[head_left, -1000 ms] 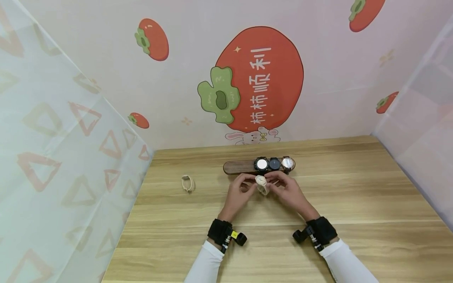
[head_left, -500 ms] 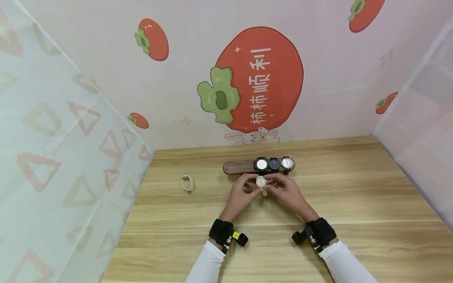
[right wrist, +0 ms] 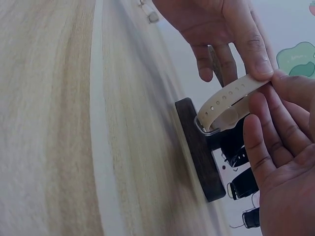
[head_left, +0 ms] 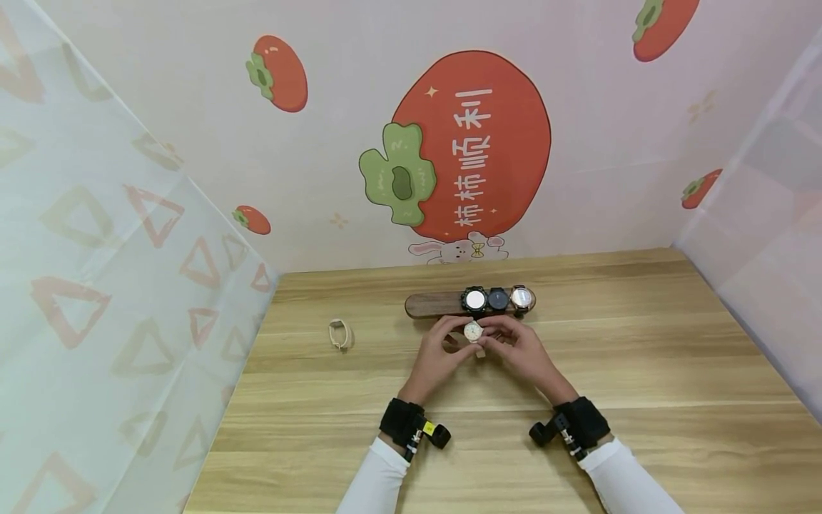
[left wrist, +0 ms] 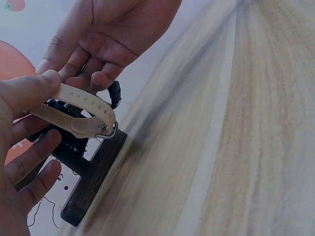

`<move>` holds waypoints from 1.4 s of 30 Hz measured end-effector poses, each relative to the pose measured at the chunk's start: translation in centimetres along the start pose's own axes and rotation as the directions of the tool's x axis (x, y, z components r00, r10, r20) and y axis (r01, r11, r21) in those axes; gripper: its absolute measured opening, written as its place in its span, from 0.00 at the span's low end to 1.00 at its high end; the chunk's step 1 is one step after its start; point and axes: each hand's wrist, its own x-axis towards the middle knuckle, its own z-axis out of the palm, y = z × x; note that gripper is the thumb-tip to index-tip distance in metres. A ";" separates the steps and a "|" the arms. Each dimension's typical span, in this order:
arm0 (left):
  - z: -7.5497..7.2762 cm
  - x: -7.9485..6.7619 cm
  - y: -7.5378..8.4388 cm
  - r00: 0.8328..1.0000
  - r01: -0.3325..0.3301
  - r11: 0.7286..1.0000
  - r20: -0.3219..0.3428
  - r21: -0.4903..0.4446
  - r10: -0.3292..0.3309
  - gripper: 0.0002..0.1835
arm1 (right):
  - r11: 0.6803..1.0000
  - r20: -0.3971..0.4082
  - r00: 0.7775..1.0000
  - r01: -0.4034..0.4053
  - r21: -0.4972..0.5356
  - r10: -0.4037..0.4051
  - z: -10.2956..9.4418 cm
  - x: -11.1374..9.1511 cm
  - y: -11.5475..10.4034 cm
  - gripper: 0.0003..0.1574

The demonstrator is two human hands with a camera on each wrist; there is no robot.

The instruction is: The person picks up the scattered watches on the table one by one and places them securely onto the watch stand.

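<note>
Both hands meet at a wristwatch [head_left: 473, 330] with a cream strap and a pale round dial, held just in front of a watch stand. My left hand [head_left: 439, 360] pinches it from the left, thumb and fingertips at the case and strap. From the right, my right hand [head_left: 525, 351] grips it the same way. In the left wrist view the buckled strap [left wrist: 93, 104] forms a loop with a row of holes and a metal buckle. The right wrist view shows this strap [right wrist: 229, 101] too, with the dial hidden.
The low stand has a dark wooden base [head_left: 429, 305]. On its right part sit a black watch with a white dial [head_left: 475, 299], an all-dark watch [head_left: 497, 298] and a light-dialed watch [head_left: 521, 297]. Another cream-strapped watch [head_left: 340, 334] stands on its edge at the table's left.
The held watch has turned from a tilted position so its dial faces the head camera more squarely, its strap hanging below. The hands have shifted only slightly.
</note>
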 end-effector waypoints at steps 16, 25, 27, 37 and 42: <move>-0.6 0.1 -0.2 0.999 0.014 0.998 0.039 0.059 -0.017 0.26 | 0.989 -0.015 0.997 0.073 -0.128 -0.076 -2.1 0.2 0.4 0.21; -1.2 -0.1 -0.9 1.000 -0.002 0.997 0.027 0.071 0.000 0.26 | 0.985 -0.165 0.982 0.060 -0.164 -0.087 -6.1 0.5 0.9 0.21; -1.4 -0.1 -1.0 1.000 -0.001 0.997 0.026 0.075 -0.001 0.26 | 0.978 -0.190 0.977 0.056 -0.199 -0.095 -7.1 0.6 1.0 0.21; -2.3 -0.2 -1.1 0.999 0.036 0.994 0.032 0.107 -0.039 0.27 | 0.977 -0.095 0.993 0.043 -0.209 -0.064 -9.5 2.0 1.8 0.33; -2.7 -0.3 -1.4 0.998 0.050 0.992 0.028 0.113 -0.054 0.27 | 0.985 -0.016 1.000 0.008 -0.174 -0.011 -9.4 2.5 2.2 0.42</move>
